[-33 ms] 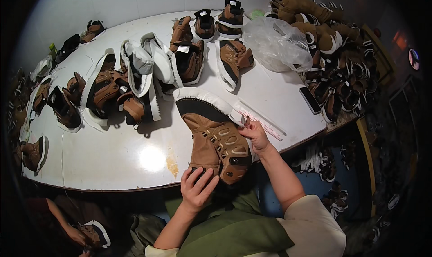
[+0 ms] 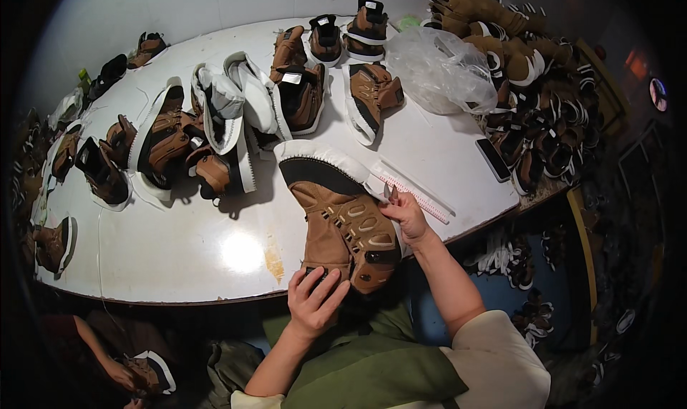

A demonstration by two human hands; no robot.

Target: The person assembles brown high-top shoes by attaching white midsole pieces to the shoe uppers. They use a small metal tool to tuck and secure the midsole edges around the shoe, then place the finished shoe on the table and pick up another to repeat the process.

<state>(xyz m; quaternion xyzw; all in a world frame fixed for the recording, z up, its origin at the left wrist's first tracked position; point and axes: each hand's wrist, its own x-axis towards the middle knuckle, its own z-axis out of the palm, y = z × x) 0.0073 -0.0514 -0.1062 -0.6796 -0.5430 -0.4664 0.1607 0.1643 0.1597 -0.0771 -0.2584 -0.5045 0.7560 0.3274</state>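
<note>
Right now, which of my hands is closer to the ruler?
Your right hand: it sits right beside the ruler, on your side of it. Your left hand is farther off, to the lower left, on the shoe.

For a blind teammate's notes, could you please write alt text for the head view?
A person's left hand holds a brown, white-soled shoe; the right hand, beside it, grips a pointed tool. On the white table beyond lie more shoes, a ruler, a phone and a plastic bag.
</note>
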